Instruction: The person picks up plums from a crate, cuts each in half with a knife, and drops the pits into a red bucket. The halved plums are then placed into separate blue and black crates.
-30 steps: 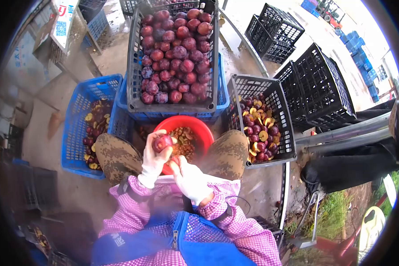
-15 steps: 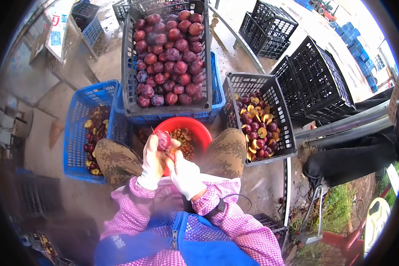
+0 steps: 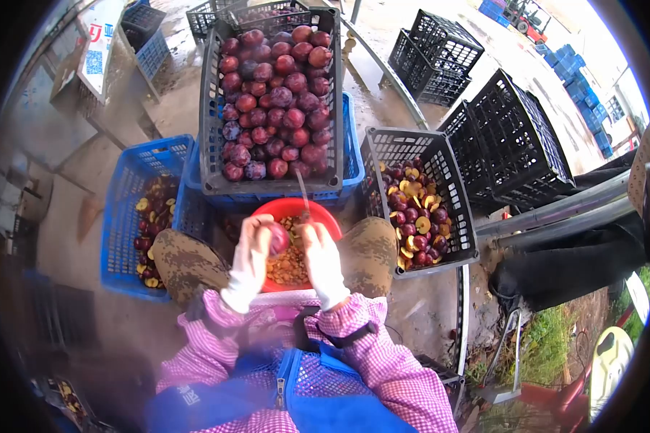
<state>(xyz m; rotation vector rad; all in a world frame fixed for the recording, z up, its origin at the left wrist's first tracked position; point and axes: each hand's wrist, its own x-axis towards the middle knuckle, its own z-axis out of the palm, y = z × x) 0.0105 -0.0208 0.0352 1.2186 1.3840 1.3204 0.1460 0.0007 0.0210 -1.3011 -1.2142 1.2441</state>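
In my left hand (image 3: pixel 247 258), gloved in white with bare fingertips, is a red plum (image 3: pixel 278 239). My right hand (image 3: pixel 321 261), in a similar glove, is closed around the handle of a small knife (image 3: pixel 302 190); its thin blade points up and away from me. The hands are apart, both above a red basin (image 3: pixel 330 218) between my knees. Orange-brown pits or scraps (image 3: pixel 287 268) lie in the basin. Just beyond it, whole plums (image 3: pixel 276 108) fill a black crate (image 3: pixel 208 155) set on a blue crate.
A black crate (image 3: pixel 464 209) by my right knee and a blue crate (image 3: pixel 115 216) by my left hold cut plums with yellow flesh. Stacked black crates (image 3: pixel 513 137) stand farther right, near metal rails (image 3: pixel 556 209). Another person's dark-trousered leg (image 3: pixel 574 256) is at the right.
My hands have drawn apart. The right hand has moved right and up, and the knife blade now stands clear of the plum. The left hand still has a plum.
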